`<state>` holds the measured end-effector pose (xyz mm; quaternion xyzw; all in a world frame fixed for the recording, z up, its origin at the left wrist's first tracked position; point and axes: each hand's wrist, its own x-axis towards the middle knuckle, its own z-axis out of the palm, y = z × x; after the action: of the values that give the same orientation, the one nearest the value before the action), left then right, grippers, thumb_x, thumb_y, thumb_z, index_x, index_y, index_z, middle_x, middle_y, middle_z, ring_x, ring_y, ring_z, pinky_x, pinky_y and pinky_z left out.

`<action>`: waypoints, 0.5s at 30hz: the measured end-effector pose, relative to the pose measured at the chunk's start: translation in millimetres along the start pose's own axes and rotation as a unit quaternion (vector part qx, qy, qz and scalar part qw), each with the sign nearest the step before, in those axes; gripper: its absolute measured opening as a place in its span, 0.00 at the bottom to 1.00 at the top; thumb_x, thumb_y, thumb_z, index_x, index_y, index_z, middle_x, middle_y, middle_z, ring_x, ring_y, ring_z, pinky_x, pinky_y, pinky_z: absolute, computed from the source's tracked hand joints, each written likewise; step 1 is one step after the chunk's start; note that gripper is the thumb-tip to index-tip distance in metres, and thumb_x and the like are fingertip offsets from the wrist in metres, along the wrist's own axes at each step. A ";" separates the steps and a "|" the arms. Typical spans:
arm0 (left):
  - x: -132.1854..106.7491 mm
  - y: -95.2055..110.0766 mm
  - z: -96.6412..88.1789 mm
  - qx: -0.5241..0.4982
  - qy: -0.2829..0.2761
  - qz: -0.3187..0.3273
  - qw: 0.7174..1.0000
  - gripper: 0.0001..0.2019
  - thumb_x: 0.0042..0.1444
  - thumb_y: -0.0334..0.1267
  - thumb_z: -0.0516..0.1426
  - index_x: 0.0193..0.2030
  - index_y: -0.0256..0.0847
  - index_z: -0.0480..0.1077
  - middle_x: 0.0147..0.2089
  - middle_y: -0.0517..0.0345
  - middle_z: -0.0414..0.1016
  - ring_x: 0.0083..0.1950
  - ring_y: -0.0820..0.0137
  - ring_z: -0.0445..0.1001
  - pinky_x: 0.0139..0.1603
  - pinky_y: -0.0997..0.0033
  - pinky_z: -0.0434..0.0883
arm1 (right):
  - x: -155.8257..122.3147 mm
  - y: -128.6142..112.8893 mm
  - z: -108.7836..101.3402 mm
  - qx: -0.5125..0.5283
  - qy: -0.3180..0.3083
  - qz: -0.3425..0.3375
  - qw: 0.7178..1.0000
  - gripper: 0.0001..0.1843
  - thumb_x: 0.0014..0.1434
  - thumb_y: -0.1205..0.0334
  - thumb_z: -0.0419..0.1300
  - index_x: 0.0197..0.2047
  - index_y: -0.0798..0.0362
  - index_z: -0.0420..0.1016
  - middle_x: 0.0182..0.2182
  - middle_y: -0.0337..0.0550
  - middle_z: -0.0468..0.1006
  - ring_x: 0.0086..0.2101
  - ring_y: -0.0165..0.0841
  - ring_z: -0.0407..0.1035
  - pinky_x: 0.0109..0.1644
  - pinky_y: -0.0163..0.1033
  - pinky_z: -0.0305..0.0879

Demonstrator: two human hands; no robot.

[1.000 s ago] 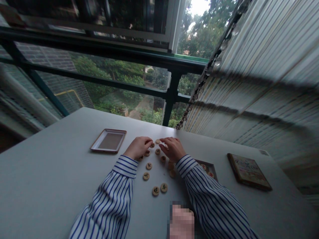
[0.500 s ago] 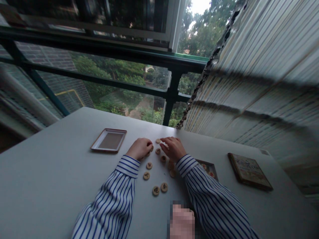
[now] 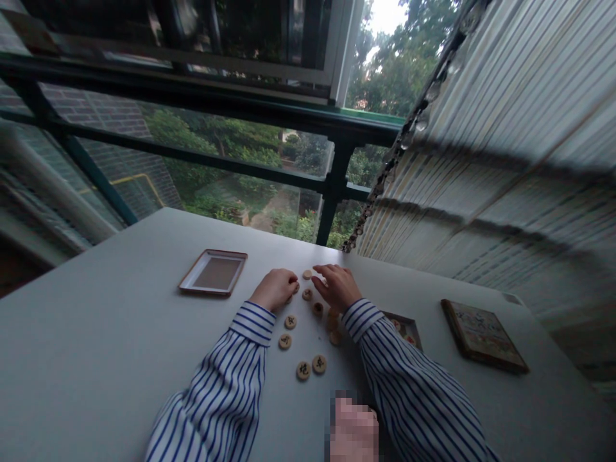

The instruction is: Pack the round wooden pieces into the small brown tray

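My left hand (image 3: 275,289) is closed, thumb and fingertips pinched at a round wooden xiangqi piece (image 3: 296,287) that is mostly hidden. My right hand (image 3: 337,287) hovers just to the right with thumb and fingers apart; a pale piece partly shows beneath it. Between the hands lie a blank-topped piece (image 3: 307,274) and a dark-marked piece (image 3: 307,294). Closer to me are more single pieces (image 3: 290,322), one marked piece (image 3: 285,341) and a pair with black characters (image 3: 303,370). Stacked pieces (image 3: 334,337) stand by my right wrist.
An open shallow tray-like lid (image 3: 213,294) lies on the white table (image 3: 106,333) at left. Behind my right forearm sits a box (image 3: 412,321) holding pieces. A patterned flat box (image 3: 486,333) rests at far right. A pleated curtain (image 3: 481,212) and railing border the table.
The whole view has shifted slightly. Both hands stay over nearly the same pieces, my left still pinched and my right still spread. No piece has clearly moved.
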<state>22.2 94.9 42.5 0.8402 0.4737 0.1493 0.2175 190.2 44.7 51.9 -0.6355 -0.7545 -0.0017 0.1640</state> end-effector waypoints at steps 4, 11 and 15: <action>0.1 -0.6 2.0 0.015 0.001 0.008 1.000 0.10 0.49 0.39 0.53 0.33 0.40 0.74 0.32 0.50 0.77 0.35 0.67 0.73 0.36 0.72 0.65 | 6.3 -1.6 0.1 -0.020 -0.025 0.013 0.999 0.17 0.58 0.56 0.48 0.49 0.49 0.65 0.43 0.46 0.72 0.44 0.35 0.63 0.44 0.41 0.53; 1.2 -0.4 0.4 0.034 0.024 0.021 0.999 0.12 0.50 0.35 0.51 0.36 0.39 0.74 0.38 0.48 0.76 0.41 0.65 0.72 0.42 0.70 0.64 | 17.5 -7.2 7.5 -0.042 -0.051 0.029 0.997 0.16 0.58 0.56 0.47 0.47 0.49 0.66 0.42 0.46 0.73 0.43 0.37 0.62 0.43 0.43 0.53; -0.1 -4.9 -9.5 0.053 0.068 0.005 0.996 0.14 0.52 0.35 0.48 0.40 0.38 0.72 0.40 0.49 0.75 0.42 0.66 0.71 0.44 0.71 0.65 | 21.4 -10.1 13.0 -0.038 -0.052 0.024 0.998 0.14 0.58 0.57 0.47 0.43 0.48 0.69 0.39 0.44 0.74 0.42 0.38 0.63 0.40 0.43 0.53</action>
<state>14.3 99.2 48.1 0.8411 0.4901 0.1818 0.1391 174.3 66.0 47.0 -0.6585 -0.7459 0.0064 0.1004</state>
